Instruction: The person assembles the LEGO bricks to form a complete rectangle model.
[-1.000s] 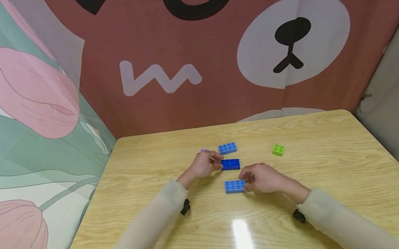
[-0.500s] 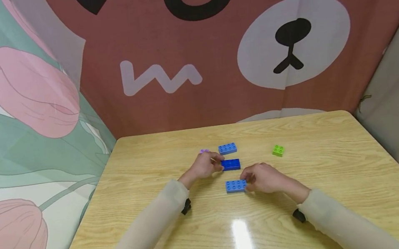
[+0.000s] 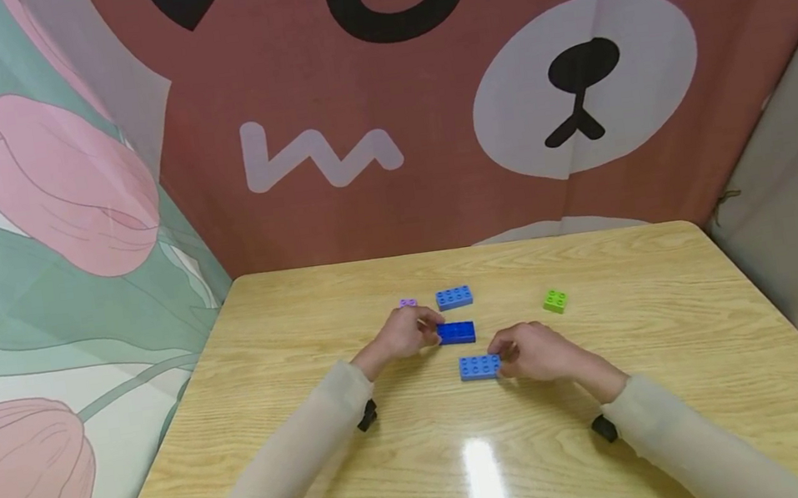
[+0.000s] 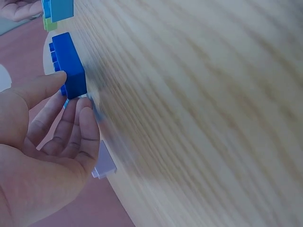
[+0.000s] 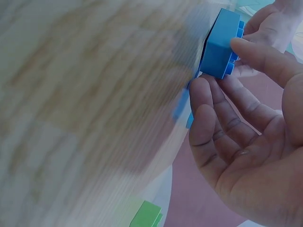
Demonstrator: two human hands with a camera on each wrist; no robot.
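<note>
At mid-table in the head view, my left hand (image 3: 403, 333) pinches the left end of a dark blue toy building brick (image 3: 459, 333). The left wrist view shows the thumb on the studded side of this dark blue brick (image 4: 70, 61), fingers curled at its end. Nearer to me, my right hand (image 3: 536, 351) grips the right end of a lighter blue eight-stud brick (image 3: 479, 368). In the right wrist view the thumb lies against the studs of that brick (image 5: 221, 45), with fingertips below its end. Both bricks have their studs up, close to the table.
Behind the dark blue brick lies another lighter blue brick (image 3: 454, 298). A purple brick (image 3: 408, 303) is partly hidden by my left hand. Further right is a small green brick (image 3: 555, 302). The wooden table (image 3: 644, 267) ends at a printed curtain (image 3: 439, 210).
My right hand has shifted the lighter blue brick to the right and slightly away from me. The dark blue brick has moved slightly left and towards me with my left hand.
</note>
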